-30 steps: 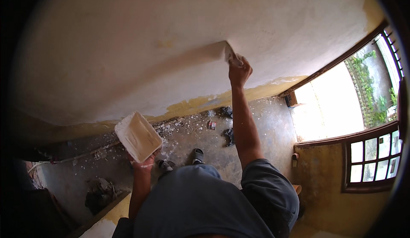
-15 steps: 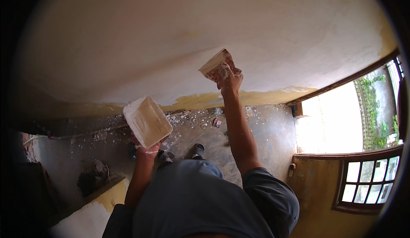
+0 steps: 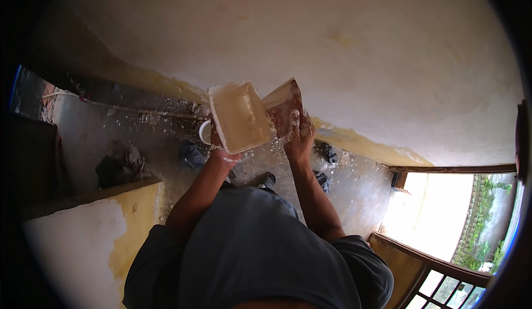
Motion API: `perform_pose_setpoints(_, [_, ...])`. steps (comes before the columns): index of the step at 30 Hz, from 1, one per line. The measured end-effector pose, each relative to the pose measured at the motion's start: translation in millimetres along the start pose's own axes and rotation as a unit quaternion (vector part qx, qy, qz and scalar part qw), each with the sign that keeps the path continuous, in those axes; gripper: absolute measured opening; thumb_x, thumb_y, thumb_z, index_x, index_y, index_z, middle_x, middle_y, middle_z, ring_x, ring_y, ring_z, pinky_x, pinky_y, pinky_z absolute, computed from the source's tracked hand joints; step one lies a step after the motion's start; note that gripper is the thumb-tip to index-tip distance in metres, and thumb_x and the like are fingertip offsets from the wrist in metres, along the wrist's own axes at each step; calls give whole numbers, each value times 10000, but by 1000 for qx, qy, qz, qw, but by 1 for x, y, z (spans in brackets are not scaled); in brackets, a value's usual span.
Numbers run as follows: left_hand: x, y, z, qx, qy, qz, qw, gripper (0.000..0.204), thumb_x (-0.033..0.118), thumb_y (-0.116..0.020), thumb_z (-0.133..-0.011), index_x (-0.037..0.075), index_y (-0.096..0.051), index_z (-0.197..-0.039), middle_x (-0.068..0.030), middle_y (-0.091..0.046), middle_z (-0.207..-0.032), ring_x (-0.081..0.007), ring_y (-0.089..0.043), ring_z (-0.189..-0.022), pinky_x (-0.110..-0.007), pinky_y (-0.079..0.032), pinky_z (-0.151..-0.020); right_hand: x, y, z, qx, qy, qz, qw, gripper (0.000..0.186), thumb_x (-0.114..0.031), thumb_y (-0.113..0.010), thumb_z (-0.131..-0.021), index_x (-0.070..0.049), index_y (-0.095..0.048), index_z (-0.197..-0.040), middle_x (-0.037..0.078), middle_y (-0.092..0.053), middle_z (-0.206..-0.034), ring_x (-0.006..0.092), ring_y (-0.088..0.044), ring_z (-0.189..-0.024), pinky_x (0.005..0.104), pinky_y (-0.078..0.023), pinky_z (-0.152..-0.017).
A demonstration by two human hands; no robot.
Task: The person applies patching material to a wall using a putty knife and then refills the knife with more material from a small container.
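Note:
My left hand (image 3: pixel 224 155), smeared white, is wrapped around the lower left edge of a rectangular plastic tub (image 3: pixel 235 118). Whitish paste coats the tub's rim and inside. A wide, flat scraper (image 3: pixel 284 105) with a pale blade edge and reddish-brown, paste-stained face is gripped in my right hand (image 3: pixel 299 137), thumb laid along it. The scraper is right beside the tub's right rim; whether they touch I cannot tell. Beyond both stands a wall (image 3: pixel 388 76) coated off-white, with a bare yellow strip along its bottom.
A white bucket (image 3: pixel 205 133) shows partly behind my left hand, near a dark plastic bag (image 3: pixel 193 155). White crumbs litter the floor (image 3: pixel 354 190). A low wall (image 3: pixel 83 242) stands at lower left, a crumpled heap (image 3: pixel 123 167) behind it. At right are a bright opening and a paned window (image 3: pixel 446 292).
My right hand has brought the scraper off the wall, down beside the tub. My left hand has raised the tub and moved it right. The view has turned left.

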State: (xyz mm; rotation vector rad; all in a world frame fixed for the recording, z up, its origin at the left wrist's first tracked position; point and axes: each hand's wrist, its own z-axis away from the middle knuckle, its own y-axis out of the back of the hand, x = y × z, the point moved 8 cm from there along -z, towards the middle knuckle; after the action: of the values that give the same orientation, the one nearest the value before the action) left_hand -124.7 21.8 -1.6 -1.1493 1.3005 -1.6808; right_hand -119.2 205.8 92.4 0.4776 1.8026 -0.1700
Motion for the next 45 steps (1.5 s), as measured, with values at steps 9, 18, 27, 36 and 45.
perform_pose_setpoints(9, [2,-22,4,26,-37,-14,999,464,437,-447,-1016,115,-503,-1346,-74,-633,-1239,-252,-661,-1082,-433,-589,-879,-32,-16,29,-144,145,186,961,345,-54,-562,-883,109,-549,-1187,313,-610,-1026,510,-587,-938,501,-493,-867])
perform_pose_setpoints(18, [4,-29,8,-20,-32,4,999,545,416,-543,-955,82,-457,-1378,-138,-585,-1294,-317,-613,-1156,-522,-550,-936,-60,-11,40,-254,328,249,875,424,-115,-585,-870,70,-544,-1250,272,-605,-1053,472,-586,-925,505,-496,-816])
perform_pose_setpoints(27, [4,-37,14,-68,-14,16,997,630,451,-574,-921,91,-420,-1415,-163,-531,-1361,-381,-567,-1208,-606,-525,-941,-31,8,44,-279,364,355,815,371,-179,-657,-867,8,-609,-1183,180,-642,-1086,365,-625,-977,457,-526,-853])
perform_pose_setpoints(36, [18,-40,7,-53,-75,51,994,594,520,-468,-978,117,-435,-1413,-120,-555,-1350,-316,-583,-1206,-561,-507,-982,-55,57,-24,-52,-30,78,995,242,-177,-617,-925,38,-666,-1026,209,-701,-955,324,-682,-828,366,-536,-754])
perform_pose_setpoints(45, [5,-54,4,-53,-91,43,993,600,527,-467,-978,119,-431,-1417,-116,-550,-1355,-300,-575,-1217,-540,-496,-1002,-70,25,13,7,6,271,963,245,-126,-643,-839,59,-661,-997,235,-695,-897,402,-672,-851,421,-521,-773])
